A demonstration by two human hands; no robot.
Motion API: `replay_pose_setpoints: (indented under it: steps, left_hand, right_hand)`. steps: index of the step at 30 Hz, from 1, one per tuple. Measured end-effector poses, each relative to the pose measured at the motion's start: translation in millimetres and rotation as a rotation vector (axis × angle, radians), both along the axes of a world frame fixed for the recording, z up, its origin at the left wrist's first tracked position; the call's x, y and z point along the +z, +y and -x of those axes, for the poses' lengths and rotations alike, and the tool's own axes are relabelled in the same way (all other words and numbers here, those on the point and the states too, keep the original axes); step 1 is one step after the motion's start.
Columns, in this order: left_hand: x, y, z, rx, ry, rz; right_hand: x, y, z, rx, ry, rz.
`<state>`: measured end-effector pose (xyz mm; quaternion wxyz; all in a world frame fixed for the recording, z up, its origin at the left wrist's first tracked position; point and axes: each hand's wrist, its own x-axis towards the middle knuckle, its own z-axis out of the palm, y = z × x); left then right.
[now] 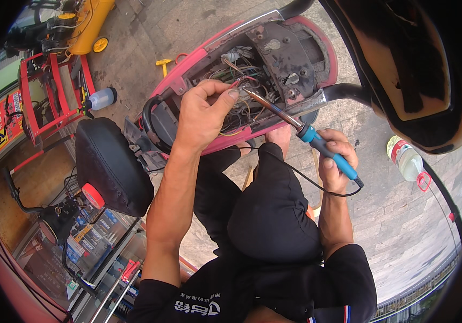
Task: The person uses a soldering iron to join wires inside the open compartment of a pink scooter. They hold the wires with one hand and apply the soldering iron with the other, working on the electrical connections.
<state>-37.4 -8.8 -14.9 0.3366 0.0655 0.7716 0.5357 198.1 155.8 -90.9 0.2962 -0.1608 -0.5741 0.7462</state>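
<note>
My right hand (335, 164) grips a soldering iron (309, 134) by its blue handle, and a black cord trails from the handle's end. The iron's metal shaft slants up and left, its tip close to the fingers of my left hand (208, 107). That hand is pinched on thin wires (235, 83), at least one of them reddish. Whether the tip touches the wires I cannot tell. Below both hands lies the opened red scooter body (183, 72), with a tangle of wires in its cavity and a dark metal plate (289, 56) beside it.
A black scooter seat (114, 161) carrying a roll of red tape (93, 195) is at my left. Behind it stand a red metal frame (53, 99), a spray bottle (101, 99) and a yellow tank on wheels (87, 27). To the right are a black seat (403, 59) and a plastic bottle (404, 157).
</note>
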Motion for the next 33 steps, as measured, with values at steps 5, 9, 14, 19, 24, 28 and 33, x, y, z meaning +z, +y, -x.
replay_pose_setpoints:
  steps: [5, 9, 14, 19, 24, 28, 33]
  left_hand:
    - [1.9, -2.6, 1.7, 0.005, -0.081, 0.023]
    - [0.0, -1.1, 0.0, 0.032, -0.038, -0.017]
    - [-1.3, -0.1, 0.0, 0.048, -0.031, -0.034]
    - [-0.2, -1.1, -0.3, 0.004, 0.073, 0.030]
    - [-0.3, -0.6, -0.2, -0.001, 0.076, 0.020]
    - [-0.1, -0.1, -0.3, 0.006, 0.081, 0.029]
    - [-0.3, 0.6, 0.6, 0.029, 0.069, 0.042]
  right_hand:
    - [-1.9, -1.8, 1.4, -0.005, 0.029, 0.120]
    - [4.0, -6.2, 6.0, -0.019, 0.068, 0.274]
    - [12.0, -10.0, 9.9, -0.070, 0.028, 0.357]
    - [17.9, -10.3, 12.4, -0.090, -0.002, 0.387]
    - [19.2, -9.4, 13.4, -0.075, 0.005, 0.323]
    - [19.6, -6.0, 12.2, -0.054, 0.002, 0.273]
    - [18.3, -3.2, 10.7, -0.045, 0.009, 0.179]
